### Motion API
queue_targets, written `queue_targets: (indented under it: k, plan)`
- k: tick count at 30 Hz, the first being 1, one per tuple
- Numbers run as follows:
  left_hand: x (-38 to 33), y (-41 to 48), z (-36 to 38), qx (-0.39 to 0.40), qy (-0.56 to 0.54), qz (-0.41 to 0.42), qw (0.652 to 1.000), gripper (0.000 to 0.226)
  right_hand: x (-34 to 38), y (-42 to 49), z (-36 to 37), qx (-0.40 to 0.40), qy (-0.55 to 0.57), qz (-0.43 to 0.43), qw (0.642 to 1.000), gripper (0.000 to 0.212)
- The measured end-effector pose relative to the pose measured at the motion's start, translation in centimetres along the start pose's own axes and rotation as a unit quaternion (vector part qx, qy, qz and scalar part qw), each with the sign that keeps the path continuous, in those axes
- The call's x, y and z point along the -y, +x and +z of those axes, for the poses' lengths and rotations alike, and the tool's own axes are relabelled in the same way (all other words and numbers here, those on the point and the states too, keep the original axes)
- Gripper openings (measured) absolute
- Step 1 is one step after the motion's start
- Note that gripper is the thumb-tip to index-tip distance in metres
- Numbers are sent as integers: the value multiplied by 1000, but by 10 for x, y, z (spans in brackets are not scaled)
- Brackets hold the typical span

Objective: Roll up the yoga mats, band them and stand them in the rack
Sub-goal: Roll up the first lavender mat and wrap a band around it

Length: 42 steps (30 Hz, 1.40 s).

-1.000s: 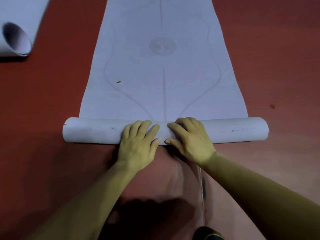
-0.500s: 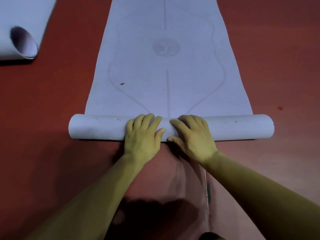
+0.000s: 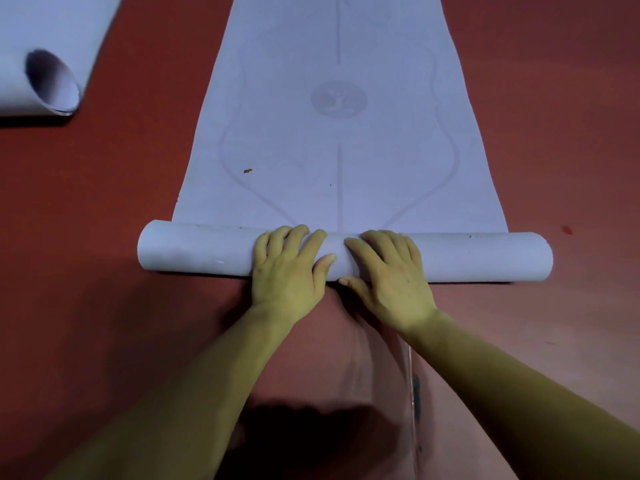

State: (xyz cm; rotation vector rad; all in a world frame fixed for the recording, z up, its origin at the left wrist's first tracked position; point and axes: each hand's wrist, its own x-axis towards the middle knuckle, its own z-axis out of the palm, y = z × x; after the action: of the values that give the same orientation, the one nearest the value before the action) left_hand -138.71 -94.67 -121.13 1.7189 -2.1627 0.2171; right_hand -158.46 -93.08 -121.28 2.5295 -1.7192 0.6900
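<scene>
Grip atop mat roll [image 3: 485,256] middle, left hand [image 3: 287,271] beside right hand [image 3: 391,282]

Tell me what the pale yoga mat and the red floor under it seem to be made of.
The yoga mat: likely soft foam or rubber, matte lilac with faint printed lines; it curls into a smooth, uncreased roll. The red floor: perhaps rubber or fine-textured matting, dull finish; material uncertain.

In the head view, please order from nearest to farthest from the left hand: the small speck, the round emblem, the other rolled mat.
1. Small speck, on the flat mat just ahead-left of the left hand.
2. Round emblem, farther up the mat's centre.
3. Other rolled mat, far off to the left.
</scene>
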Motion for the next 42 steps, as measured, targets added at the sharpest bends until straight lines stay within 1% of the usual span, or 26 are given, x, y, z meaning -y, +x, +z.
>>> queue_targets:
  k: [3,6,9,13,18,22,26,29,32,36,39,42]
  plan:
    - [-2,-6,3,-16,-17,-3,1000,44,-3,2,2,-4,4,-4,1000,52]
    - [-3,-19,10,-29,-25,19,999,46,-4,3,2,-5,-2,-10,1000,52]
    - [-3,-15,12,-14,-26,8,1000,45,-4,7,0,-1,-7,-5,1000,54]
    - [-1,3,10,10,-15,4,1000,44,-6,8,0,-2,-1,7,1000,62]
    - [-1,17,9,11,-5,10,1000,44,-14,15,6,-19,0,-3,1000,56]
    - [1,7,15,-22,-12,9,1000,46,-20,20,8,-24,-2,-10,1000,55]
    - [0,1,20,-22,-22,-2,1000,46,-17,21,7,-20,-6,-2,1000,56]
    - [1,13,18,-14,-25,-5,1000,43,-17,24,4,-5,-8,12,1000,62]
    - [2,23,17,-7,-22,-7,1000,43,-15,25,5,-11,-26,29,999,70]
    - [1,27,17,-10,-18,-7,1000,43,-20,27,9,-26,-29,24,999,61]
    - [-2,14,23,-39,-18,5,999,44,-24,27,12,-39,-30,16,999,61]
    - [-1,13,28,-38,-27,4,999,43,-25,30,13,-36,-31,12,999,62]
